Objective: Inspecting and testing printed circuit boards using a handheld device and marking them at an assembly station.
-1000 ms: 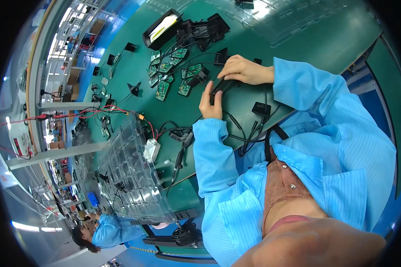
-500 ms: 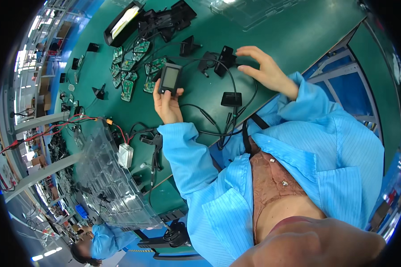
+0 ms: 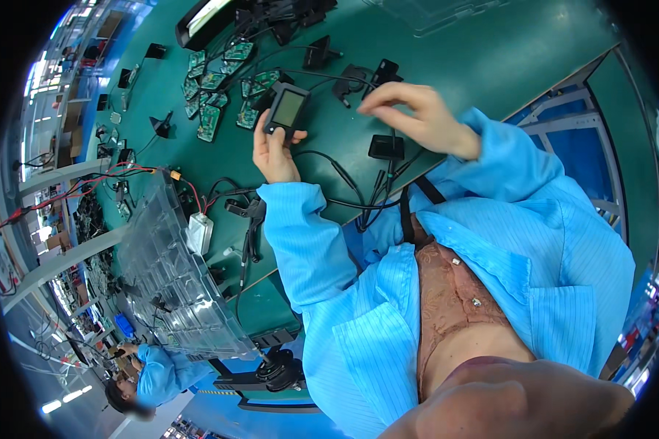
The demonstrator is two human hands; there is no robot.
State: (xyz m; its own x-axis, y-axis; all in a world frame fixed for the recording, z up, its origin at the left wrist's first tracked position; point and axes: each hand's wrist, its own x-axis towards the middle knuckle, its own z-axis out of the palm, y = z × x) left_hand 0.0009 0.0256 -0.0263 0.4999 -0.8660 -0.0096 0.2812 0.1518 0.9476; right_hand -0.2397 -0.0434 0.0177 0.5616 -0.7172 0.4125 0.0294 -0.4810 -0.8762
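Observation:
My left hand (image 3: 272, 152) is closed on a small dark display unit (image 3: 288, 107) with a grey screen, its thumb on the lower edge of the frame. From the unit a black cable (image 3: 329, 74) runs right toward my right hand (image 3: 422, 121). That hand hovers over the table, its index finger and thumb curved and apart, slightly blurred, with nothing visible in them. Just beyond its fingers lie a black bracket-like part (image 3: 385, 72) and a black clamp (image 3: 349, 85). A small black box with a dark glossy face (image 3: 386, 147) sits below the hand.
Green circuit boards (image 3: 209, 121) lie left of the display unit on the green table (image 3: 483, 58). Farther back are a black tray (image 3: 200, 22) and heaped black parts. A clear plastic tray (image 3: 179, 271), a silver block (image 3: 199, 233) and cables stand at left. Another person (image 3: 157, 373) sits beyond.
My right hand has moved left and slightly down, its fingers curling closer together. The display unit remains in my left hand. The whole view has shifted a little.

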